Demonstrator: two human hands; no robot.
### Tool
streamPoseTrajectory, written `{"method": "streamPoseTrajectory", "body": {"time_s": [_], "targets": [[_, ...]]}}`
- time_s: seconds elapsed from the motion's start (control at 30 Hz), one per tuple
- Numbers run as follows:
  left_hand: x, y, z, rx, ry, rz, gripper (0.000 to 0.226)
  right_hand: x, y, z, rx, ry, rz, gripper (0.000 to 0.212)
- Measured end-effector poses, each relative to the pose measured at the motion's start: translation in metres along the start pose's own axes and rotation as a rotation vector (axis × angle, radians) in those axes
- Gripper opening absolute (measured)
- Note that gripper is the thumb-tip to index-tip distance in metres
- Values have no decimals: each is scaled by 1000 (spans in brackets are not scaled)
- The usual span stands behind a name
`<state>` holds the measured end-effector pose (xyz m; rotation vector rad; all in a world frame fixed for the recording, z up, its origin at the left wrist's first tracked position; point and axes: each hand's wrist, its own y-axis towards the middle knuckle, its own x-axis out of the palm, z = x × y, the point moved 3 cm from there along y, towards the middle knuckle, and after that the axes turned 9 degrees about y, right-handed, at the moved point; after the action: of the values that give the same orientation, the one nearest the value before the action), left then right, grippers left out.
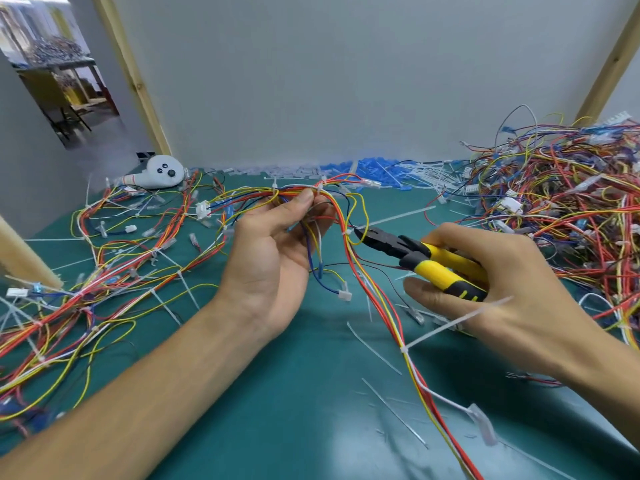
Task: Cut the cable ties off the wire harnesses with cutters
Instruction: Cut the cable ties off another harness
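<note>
We found the work surface to be a table covered by a teal-green mat (pixel 294 393). On its left side lay loose wire harnesses (pixel 114 271), spread flat and overlapping, several bound with white cable ties (pixel 188 289). At the right stood a deep, tangled heap of harnesses (pixel 561 202). Cut tie strips (pixel 374 348) lay scattered across the near middle. Along the far edge we noted a band of white and blue plastic pieces (pixel 374 169), and at far left a white plush seal (pixel 162 173).

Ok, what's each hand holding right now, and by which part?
The left hand pinches the wire harness at a bundled stretch, thumb against fingers. The right hand grips the cutters by their yellow handles.
</note>
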<state>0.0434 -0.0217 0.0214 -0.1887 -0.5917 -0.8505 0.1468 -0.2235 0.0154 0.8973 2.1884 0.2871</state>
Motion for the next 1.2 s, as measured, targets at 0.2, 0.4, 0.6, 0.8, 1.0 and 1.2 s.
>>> {"method": "streamPoseTrajectory", "body": {"time_s": [0.2, 0.4, 0.6, 0.8, 1.0, 1.2], "targets": [[1, -2, -3, 6, 0, -13, 11, 2, 0, 0, -20, -49, -21, 33], [2, -4, -7, -5, 15, -16, 7, 1, 0, 1, 29, 31, -46, 28], [1, -1, -5, -19, 6, -26, 13, -3, 2, 1, 115, 118, 17, 31], [-9, 9, 1, -16, -13, 58, 22, -19, 7, 12, 111, -6, 96, 37], [-24, 25, 12, 14, -75, 185, 17, -19, 7, 4, 11, -176, -34, 28], [-34, 33, 16, 18, -121, 241, 19, -14, 7, 4, -14, -153, -174, 29]]}}
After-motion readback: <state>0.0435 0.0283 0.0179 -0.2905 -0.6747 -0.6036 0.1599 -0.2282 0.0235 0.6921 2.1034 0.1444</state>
